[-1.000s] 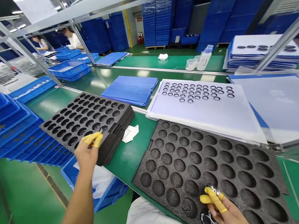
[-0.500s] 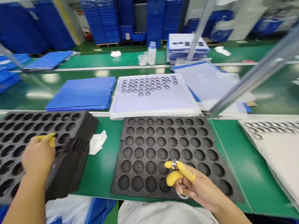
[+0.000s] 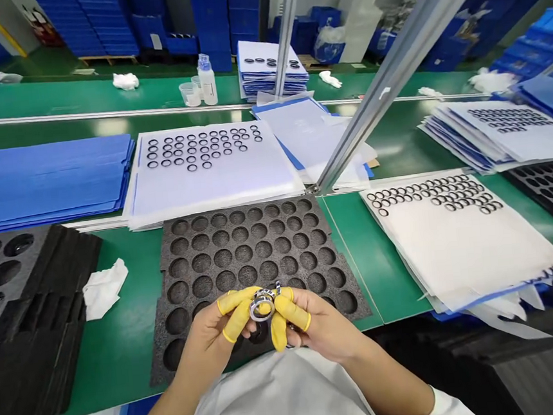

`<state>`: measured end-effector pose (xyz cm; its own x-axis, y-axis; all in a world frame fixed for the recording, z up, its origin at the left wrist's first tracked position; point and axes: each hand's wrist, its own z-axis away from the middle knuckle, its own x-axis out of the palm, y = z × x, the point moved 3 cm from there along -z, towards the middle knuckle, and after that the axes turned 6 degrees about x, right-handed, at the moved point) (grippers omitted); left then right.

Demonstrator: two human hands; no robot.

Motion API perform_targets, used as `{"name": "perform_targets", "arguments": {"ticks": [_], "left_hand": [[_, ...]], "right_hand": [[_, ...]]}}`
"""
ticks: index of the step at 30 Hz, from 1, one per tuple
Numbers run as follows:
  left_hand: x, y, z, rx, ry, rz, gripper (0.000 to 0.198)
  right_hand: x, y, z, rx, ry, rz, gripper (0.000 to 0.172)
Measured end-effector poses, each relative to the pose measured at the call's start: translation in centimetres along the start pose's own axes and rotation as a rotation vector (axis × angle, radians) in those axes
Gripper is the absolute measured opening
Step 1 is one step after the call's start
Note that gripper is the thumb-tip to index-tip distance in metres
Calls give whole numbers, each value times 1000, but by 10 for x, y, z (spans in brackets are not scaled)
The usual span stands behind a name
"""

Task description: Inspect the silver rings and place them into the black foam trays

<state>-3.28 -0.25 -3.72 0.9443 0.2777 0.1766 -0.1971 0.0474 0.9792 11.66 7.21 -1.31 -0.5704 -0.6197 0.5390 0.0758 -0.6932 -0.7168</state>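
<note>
The person's left hand (image 3: 209,335) and right hand (image 3: 320,325) met low in front of the body, their yellow finger cots (image 3: 237,314) almost touching. The fingers of both hands were closed together on a small cluster of metal rings (image 3: 262,307). One bright ring faced upward at the centre of the grip, while the fingers hid the rest, so their number could not be told. Directly beneath the grip lay a black foam tray (image 3: 255,248) with rows of round pockets. Left of the grip, a stack of black foam trays (image 3: 38,357) stood on the green workbench (image 3: 130,369), with a crumpled white cloth (image 3: 104,288) just beside it. Straight ahead, beyond the tray, a white sheet (image 3: 211,181) carried rows of black rings (image 3: 198,150), with blue corrugated sheets (image 3: 46,182) farther left. To the right of the grip, a second white sheet (image 3: 459,256) carried more black rings (image 3: 430,197).
</note>
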Motion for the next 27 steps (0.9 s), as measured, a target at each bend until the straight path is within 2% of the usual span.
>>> {"name": "perform_targets", "arguments": {"ticks": [3, 6, 12, 16, 18, 22, 27], "left_hand": [[8, 0, 5, -43, 128, 33, 33], [14, 4, 10, -18, 222, 65, 39], [15, -6, 11, -52, 245, 146, 37], [19, -7, 4, -228, 163, 340, 36], [24, -2, 1, -326, 172, 500, 37], [31, 6, 0, -453, 230, 721, 42], [32, 6, 2, -422, 248, 777, 39]], "right_hand": [[-5, 2, 4, -30, 50, -30, 54], [-5, 3, 6, -40, 77, -75, 52], [-5, 4, 4, -36, 122, -161, 50], [-9, 6, 4, -48, 163, -219, 51], [-12, 6, 4, -56, 187, -270, 50], [-15, 4, 6, -26, 129, -407, 48], [-16, 5, 7, 29, 43, -523, 44]]}}
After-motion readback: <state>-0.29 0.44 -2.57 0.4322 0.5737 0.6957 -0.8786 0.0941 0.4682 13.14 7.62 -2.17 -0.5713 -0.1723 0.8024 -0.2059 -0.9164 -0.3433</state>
